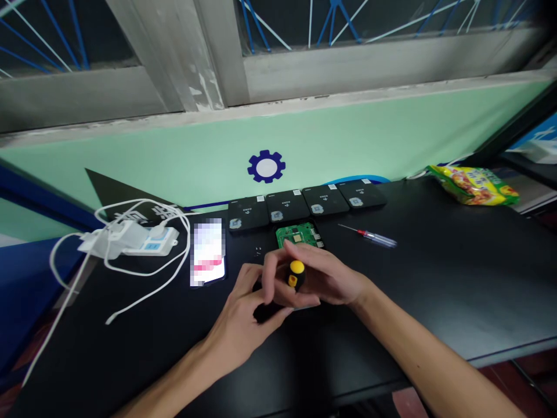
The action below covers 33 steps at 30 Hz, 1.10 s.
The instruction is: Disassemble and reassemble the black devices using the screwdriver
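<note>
My right hand is closed around a screwdriver with a black and yellow handle, its butt end facing me. The shaft and tip are hidden beneath the handle and fingers. Under and beyond that hand lies a green circuit board, partly covered, with chips and metal ports along its right side. My left hand is bent at the near left of the board, thumb and fingers curled toward each other. Its fingertips are partly hidden by my right hand, so what they grip cannot be made out. Several tiny screws lie left of the board.
Several flat black boxes stand in a row along the wall. A clear-handled screwdriver lies to the right, with a yellow-green snack bag farther off. At left are a lit phone, a power strip and loose white cables.
</note>
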{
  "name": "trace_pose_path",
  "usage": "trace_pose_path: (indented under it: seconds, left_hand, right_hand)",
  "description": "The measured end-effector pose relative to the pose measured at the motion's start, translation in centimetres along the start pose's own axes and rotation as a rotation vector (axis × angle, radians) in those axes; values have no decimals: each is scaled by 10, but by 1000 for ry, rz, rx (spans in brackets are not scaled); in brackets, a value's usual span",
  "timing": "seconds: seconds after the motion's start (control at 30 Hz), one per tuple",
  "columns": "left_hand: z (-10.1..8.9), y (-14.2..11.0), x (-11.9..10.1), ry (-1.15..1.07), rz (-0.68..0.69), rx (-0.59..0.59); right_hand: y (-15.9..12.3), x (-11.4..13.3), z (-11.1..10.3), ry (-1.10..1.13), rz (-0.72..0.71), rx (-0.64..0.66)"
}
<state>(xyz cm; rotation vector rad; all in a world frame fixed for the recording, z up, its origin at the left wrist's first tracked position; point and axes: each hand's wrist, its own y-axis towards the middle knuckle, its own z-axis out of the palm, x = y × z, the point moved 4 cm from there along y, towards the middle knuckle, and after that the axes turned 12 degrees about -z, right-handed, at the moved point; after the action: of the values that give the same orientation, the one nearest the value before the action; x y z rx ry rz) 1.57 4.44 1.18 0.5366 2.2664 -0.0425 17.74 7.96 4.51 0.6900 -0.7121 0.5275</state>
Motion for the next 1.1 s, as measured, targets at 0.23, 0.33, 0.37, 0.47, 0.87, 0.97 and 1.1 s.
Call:
trace_pose_path:
  seconds: [0.23, 0.33, 0.37, 0.47, 0.87, 0.97, 1.1]
  left_hand:
    - [3, -1, 8, -32, 25, -6]
    - [5, 0, 10, -45, 21, 5]
    - [5, 0, 11, -52, 11, 7]
    - [6, 0, 14, -72, -30, 15]
    - [0, 0, 6, -17, -10, -40]
    - [-2, 1, 2, 5, 29, -87]
    - [-6, 2, -1, 19, 31, -130]
  right_hand:
    - [1, 1, 0, 31, 11, 21]
    - [1, 0, -1, 54, 23, 16]
    - [1, -1, -1, 51, 25, 14]
    - [2, 0, -1, -19, -6, 15]
    - [4, 3, -7, 10, -140, -126]
    - [5, 9, -12, 62, -198, -219]
    - [6, 17, -17, 97, -240, -308]
